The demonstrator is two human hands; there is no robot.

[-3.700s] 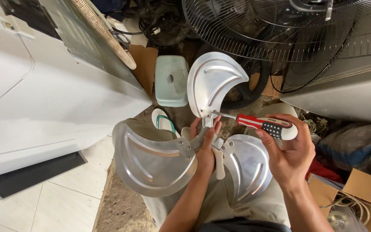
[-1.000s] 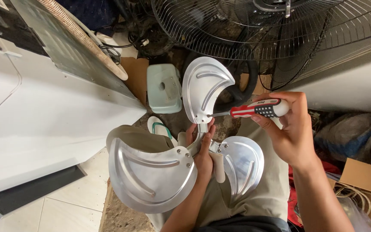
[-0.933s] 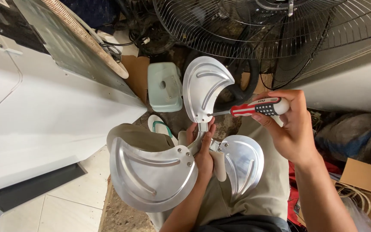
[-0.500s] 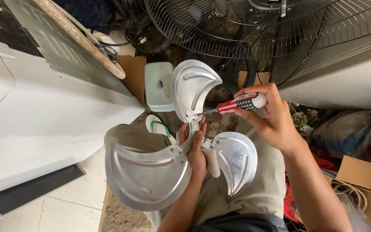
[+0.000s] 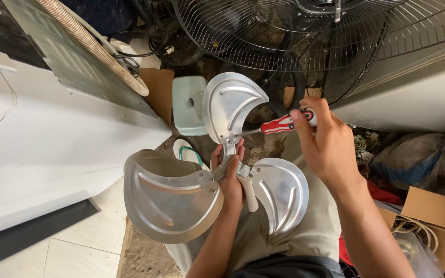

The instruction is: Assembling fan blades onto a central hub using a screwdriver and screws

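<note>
A three-bladed metal fan blade (image 5: 173, 198) is held over my lap. My left hand (image 5: 228, 177) grips its hub from below, fingers wrapped around the centre. One blade (image 5: 231, 105) points up, another blade (image 5: 280, 193) lies to the right. My right hand (image 5: 323, 141) holds a screwdriver with a red and black handle (image 5: 280, 123). Its thin shaft reaches left to the base of the upper blade, near the hub screws.
A large wire fan guard (image 5: 305, 31) stands just ahead. A pale green plastic stool (image 5: 189, 105) and a sandal (image 5: 187, 153) lie on the dirty floor. A white appliance (image 5: 52, 149) fills the left. A cardboard box (image 5: 431, 213) with wires sits at right.
My right hand has swung the screwdriver down and left, so its tip now meets the base of the upper blade. The fan blade has stayed in my left hand.
</note>
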